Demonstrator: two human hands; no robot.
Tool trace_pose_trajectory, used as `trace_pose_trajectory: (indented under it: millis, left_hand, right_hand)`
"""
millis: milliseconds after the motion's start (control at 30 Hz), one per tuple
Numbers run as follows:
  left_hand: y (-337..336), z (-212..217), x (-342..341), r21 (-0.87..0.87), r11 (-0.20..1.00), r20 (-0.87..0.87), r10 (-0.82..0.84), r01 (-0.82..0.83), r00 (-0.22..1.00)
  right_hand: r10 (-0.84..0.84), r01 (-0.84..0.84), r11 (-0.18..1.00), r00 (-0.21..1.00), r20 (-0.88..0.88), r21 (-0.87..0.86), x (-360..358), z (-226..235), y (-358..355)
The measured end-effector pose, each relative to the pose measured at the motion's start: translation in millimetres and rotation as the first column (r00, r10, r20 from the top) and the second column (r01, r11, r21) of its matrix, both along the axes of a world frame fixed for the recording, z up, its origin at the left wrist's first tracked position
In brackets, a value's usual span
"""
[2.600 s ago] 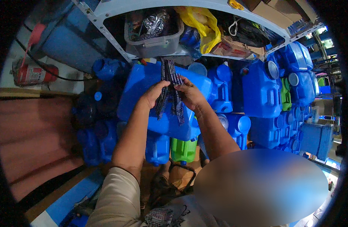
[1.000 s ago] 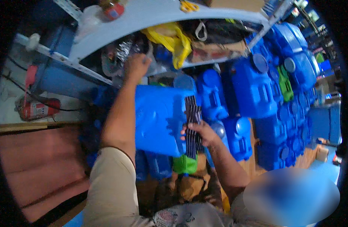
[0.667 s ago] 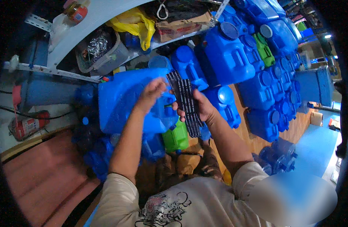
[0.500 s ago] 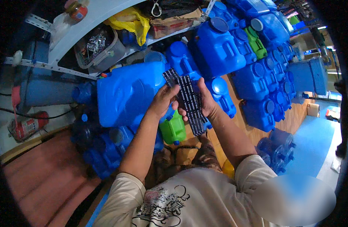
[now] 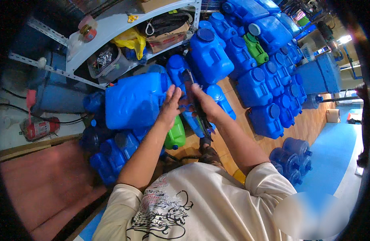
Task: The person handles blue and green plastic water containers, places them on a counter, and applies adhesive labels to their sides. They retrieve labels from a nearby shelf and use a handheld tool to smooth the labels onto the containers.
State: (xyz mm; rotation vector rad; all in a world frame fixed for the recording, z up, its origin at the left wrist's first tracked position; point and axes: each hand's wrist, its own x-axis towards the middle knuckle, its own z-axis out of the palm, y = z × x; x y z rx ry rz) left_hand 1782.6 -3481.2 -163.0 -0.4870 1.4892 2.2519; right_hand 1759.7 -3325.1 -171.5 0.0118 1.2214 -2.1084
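In front of my body, my right hand is closed round a stack of black strips. White print showed on the strips a moment ago; now they are tilted nearly edge-on and look thin and dark. My left hand is just left of the stack, thumb and fingers apart, and appears to hold nothing. Some fingertips show between the hands, against the stack's left side. Beneath the hands are a large blue jug lying on its side and a bright green jug.
Blue jugs stand in rows to the right on a wooden-look floor. Clear round bottles lie farther right. A metal shelf at upper left holds a plastic bin and a yellow bag. A reddish board is at lower left.
The stack of strips has turned from face-on to nearly edge-on in my right hand. My left hand has come away from it. The whole view has shifted slightly.
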Motion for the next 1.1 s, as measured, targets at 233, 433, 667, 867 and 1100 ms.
trace_pose_trajectory:
  millis: [233, 433, 667, 867, 1100]
  left_hand:
    - [131.8, -32.0, -5.9, 0.343, 0.937, -0.107, -0.031, 0.066, 0.994]
    - [192.6, -32.2, -15.7, 0.468, 0.849, -0.128, -0.209, 0.245, 0.969]
    - [243.0, -13.1, -6.2, 0.374, 0.877, -0.111, -0.281, 0.302, 0.953]
    - [242.5, -3.3, -5.2, 0.444, 0.818, -0.058, -0.379, 0.364, 0.923]
    - [245.3, 12.8, -13.9, 0.533, 0.702, -0.150, -0.472, 0.473, 0.869]
  right_hand:
    - [-0.137, 0.328, 0.713, 0.932, -0.336, 0.619, 3.7, -6.8, 95.3]
    - [-0.401, 0.532, 0.696, 0.845, -0.353, 0.482, 30.3, 17.2, 167.1]
    - [-0.323, 0.707, 0.348, 0.707, -0.629, 0.616, 51.3, 5.9, 190.7]
    - [-0.357, 0.691, 0.401, 0.722, -0.593, 0.601, 77.8, 45.7, 198.2]
    - [-0.718, 0.812, 0.476, 0.580, -0.384, 0.337, 88.9, 42.9, 206.6]
